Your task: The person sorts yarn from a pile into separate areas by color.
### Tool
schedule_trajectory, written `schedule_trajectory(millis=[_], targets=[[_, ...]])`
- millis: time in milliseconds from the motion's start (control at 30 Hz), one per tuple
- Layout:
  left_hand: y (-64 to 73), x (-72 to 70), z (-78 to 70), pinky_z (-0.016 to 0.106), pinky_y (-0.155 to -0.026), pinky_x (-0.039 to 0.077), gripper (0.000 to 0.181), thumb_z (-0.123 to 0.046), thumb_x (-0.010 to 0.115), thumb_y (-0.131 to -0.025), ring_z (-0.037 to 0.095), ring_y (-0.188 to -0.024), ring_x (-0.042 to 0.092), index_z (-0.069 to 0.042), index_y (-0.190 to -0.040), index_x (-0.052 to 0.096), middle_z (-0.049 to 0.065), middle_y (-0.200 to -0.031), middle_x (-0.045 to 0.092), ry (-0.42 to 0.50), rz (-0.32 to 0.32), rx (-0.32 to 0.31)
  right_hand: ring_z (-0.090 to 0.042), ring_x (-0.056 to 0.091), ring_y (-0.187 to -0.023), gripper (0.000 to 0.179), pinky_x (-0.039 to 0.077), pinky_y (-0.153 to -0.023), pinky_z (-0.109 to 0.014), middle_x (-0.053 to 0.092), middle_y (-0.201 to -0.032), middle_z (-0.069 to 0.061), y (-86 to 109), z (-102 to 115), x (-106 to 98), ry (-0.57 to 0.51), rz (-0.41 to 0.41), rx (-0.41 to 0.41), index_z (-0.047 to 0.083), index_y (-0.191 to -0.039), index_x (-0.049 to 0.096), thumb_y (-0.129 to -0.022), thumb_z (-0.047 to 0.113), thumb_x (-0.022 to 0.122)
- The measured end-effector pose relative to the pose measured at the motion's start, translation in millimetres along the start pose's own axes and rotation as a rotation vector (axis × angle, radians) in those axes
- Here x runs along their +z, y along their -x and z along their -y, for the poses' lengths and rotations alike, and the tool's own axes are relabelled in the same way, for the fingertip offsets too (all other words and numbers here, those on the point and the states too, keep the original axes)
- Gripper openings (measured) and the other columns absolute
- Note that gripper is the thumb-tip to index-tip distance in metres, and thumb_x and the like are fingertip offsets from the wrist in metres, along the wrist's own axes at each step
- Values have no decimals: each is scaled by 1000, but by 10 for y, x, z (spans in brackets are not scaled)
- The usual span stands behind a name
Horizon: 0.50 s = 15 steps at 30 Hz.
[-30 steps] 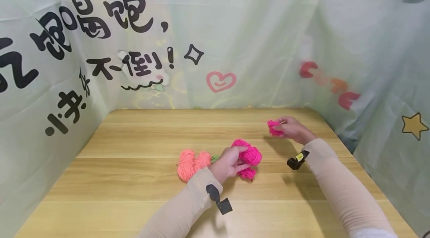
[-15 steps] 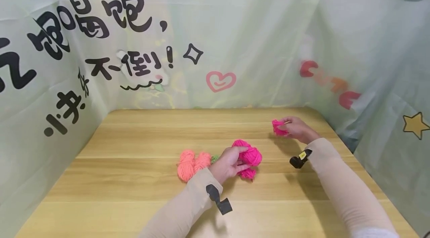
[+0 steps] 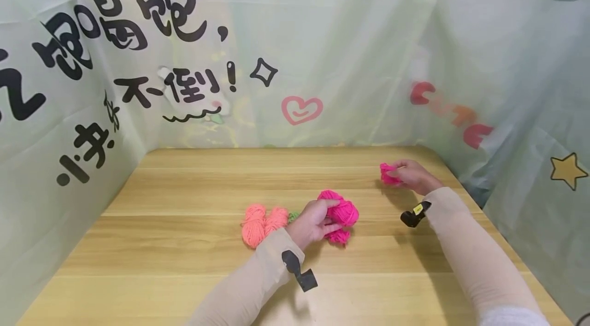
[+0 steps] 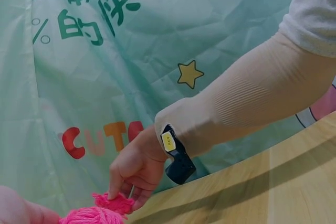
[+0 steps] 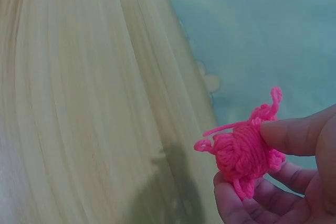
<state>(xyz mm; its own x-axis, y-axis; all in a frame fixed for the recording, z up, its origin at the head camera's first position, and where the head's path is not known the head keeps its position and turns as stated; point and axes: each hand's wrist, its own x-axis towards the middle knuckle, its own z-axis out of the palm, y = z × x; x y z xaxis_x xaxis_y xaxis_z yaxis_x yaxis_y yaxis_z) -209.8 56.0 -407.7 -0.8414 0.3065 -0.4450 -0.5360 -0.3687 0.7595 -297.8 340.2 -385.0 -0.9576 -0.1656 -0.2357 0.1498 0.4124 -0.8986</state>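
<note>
My left hand (image 3: 310,223) grips a hot pink skein of yarn (image 3: 345,212) near the middle of the table. Just below that skein a smaller pink yarn bundle (image 3: 338,237) pokes out, partly covered by the fingers. Further back and to the right, my right hand (image 3: 416,177) pinches a small pink yarn piece (image 5: 241,153) between thumb and fingers. In the right wrist view this piece is a compact wound lump with loops sticking out. The left wrist view catches the top of the pink skein (image 4: 92,216) at its lower edge, in front of the right hand.
Two coral yarn skeins (image 3: 254,226) lie left of my left hand, with a bit of green yarn (image 3: 293,217) half hidden behind that hand. Printed cloth (image 3: 359,60) encloses the wooden table (image 3: 184,182) at the back and sides.
My right hand has drifted to the right with the small pink yarn piece, away from the left hand. The left hand keeps its hold on the pink skein in the same place.
</note>
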Motion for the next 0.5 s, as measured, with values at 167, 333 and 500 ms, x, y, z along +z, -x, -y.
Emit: schedule_trajectory(millis=[167, 333, 500], targets=[[2, 0, -7, 44, -95, 50, 35, -10, 61, -92, 36, -112, 57, 6, -123, 53, 21, -116, 60, 0, 0, -3, -11, 63, -86, 23, 53, -87, -33, 57, -109, -15, 8, -18, -24, -29, -31, 44, -10, -115, 42, -98, 4, 50], [5, 2, -12, 44, -94, 51, 34, -10, 59, -93, 36, -109, 58, 6, -122, 53, 21, -113, 60, -12, 0, 1, -10, 62, -84, 17, 54, -83, -29, 58, -104, -11, 4, -76, -53, -72, -39, 71, -8, -109, 43, -97, 1, 51], [-5, 6, -8, 44, -93, 51, 33, -10, 60, -92, 35, -107, 60, 6, -121, 53, 20, -109, 62, -18, 0, 4, -10, 60, -82, 18, 55, -77, -27, 58, -101, -8, 0, -133, -76, -26, -67, 90, -8, -109, 45, -97, 4, 53]])
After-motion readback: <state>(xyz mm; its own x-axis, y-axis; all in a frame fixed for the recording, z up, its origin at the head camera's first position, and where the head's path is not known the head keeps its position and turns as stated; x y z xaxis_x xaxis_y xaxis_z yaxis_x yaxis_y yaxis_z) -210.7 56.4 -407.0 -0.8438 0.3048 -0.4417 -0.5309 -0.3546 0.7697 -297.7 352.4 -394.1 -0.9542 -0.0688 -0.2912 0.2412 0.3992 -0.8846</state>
